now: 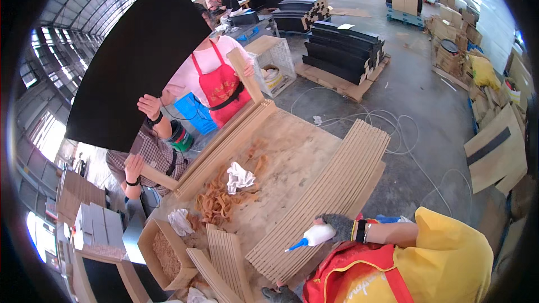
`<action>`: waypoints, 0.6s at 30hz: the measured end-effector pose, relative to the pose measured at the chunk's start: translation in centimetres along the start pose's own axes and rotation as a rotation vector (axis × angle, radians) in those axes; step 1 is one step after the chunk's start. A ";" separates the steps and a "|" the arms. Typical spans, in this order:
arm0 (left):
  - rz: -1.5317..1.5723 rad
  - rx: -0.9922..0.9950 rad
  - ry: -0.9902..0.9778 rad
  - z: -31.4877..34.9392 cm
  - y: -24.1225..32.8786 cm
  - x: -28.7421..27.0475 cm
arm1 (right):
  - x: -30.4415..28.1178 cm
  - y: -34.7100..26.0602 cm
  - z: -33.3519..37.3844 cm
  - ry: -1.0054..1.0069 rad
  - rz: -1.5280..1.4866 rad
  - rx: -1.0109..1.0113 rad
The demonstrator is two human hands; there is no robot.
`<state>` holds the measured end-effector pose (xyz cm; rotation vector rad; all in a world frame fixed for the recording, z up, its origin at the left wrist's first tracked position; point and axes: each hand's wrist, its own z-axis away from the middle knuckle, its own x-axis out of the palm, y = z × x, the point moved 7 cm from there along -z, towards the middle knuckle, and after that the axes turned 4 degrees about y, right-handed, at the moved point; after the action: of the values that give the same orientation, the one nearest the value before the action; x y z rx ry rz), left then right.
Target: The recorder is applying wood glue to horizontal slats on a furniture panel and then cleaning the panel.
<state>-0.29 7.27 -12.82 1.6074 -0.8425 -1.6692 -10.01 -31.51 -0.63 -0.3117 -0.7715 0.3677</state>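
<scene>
"At five o'clock, what's the right hand (337,225) doing?"

"Its grip wraps a white squeeze bottle (318,234), above the slats (325,191) on the bench (300,134) — a gluing step, I'd judge. Next probably calls for a steady squeeze along an edge."

"The left hand (281,293)?"

"At six, by the slats' ends — its grip I can't tell."

"Counts?"

"One bottle; one carton (182,278) at seven; one raised black panel (135,67) at ten; slats too packed to count."

White bottle (320,234), blue nozzle (297,244), grey gloves (338,225), tan strips (323,196)
</scene>
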 end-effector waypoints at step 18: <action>0.016 -0.056 -0.197 1.5 12.0 -1.5 | 1.7 -4.3 4.6 -0.217 0.683 -0.917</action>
<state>-1.42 1.62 -2.08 1.4113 -0.8952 -1.8450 -11.33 -34.04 5.24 -1.4359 -1.0052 0.6798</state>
